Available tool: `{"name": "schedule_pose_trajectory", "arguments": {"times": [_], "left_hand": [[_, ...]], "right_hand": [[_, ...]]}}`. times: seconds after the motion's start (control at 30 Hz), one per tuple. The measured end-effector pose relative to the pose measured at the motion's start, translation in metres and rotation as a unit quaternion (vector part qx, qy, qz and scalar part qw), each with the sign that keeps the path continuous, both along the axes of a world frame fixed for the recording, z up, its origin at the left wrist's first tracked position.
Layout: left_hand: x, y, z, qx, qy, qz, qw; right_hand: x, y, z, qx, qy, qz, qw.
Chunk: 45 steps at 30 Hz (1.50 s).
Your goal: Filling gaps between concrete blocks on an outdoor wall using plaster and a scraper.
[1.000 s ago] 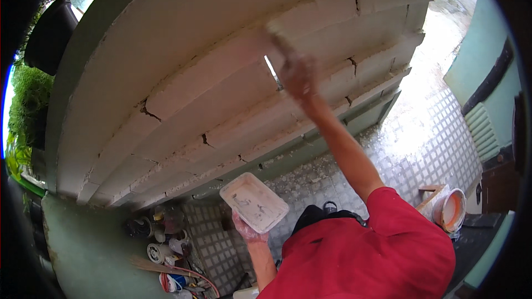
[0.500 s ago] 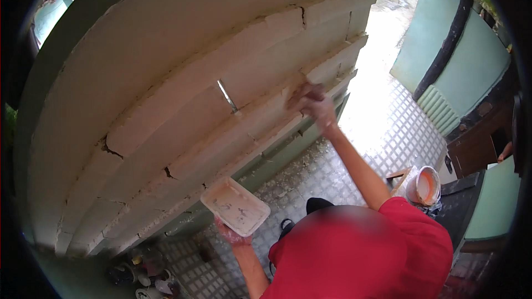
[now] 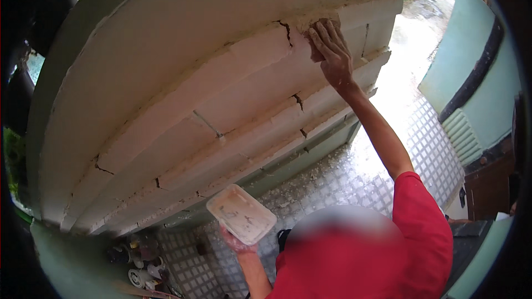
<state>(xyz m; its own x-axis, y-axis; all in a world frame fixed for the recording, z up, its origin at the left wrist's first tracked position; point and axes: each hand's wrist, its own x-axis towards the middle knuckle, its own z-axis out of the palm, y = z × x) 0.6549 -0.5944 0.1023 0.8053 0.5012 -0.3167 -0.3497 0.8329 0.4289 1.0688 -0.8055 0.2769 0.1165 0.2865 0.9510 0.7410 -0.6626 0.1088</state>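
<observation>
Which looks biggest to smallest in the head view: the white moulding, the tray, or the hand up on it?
1. White moulding, by far.
2. Tray.
3. Right hand.
The tray and hand look close in size, so their order is unsure.
</observation>
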Motion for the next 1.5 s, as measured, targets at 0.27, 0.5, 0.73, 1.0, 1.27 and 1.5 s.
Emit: {"name": "schedule_pose_trajectory", "arguments": {"times": [0.27,0.5,0.73,1.0,1.27,1.5], "left_hand": [[0.026,-0.048,0.014,-0.001,0.004,-0.013,1.000],[0.057,-0.043,0.029,0.005,-0.038,-0.037,0.999],[0.042,-0.059,0.024,0.012,-0.072,-0.034,0.997],[0.029,-0.066,0.017,0.002,-0.055,-0.009,0.998],[0.011,-0.064,0.024,0.016,-0.053,-0.013,0.998],[0.002,-0.060,0.015,0.013,-0.026,0.000,1.000]], "right_hand": [[0.017,-0.009,-0.030,-0.019,0.037,0.009,0.999],[-0.009,-0.030,-0.027,-0.091,0.138,-0.013,0.986],[-0.027,-0.047,0.019,0.001,0.178,0.111,0.978],[-0.009,-0.023,0.022,-0.060,0.097,-0.041,0.993],[-0.038,-0.061,0.013,0.055,0.365,0.040,0.928],[-0.005,-0.030,0.012,0.215,0.319,-0.010,0.923]]}}
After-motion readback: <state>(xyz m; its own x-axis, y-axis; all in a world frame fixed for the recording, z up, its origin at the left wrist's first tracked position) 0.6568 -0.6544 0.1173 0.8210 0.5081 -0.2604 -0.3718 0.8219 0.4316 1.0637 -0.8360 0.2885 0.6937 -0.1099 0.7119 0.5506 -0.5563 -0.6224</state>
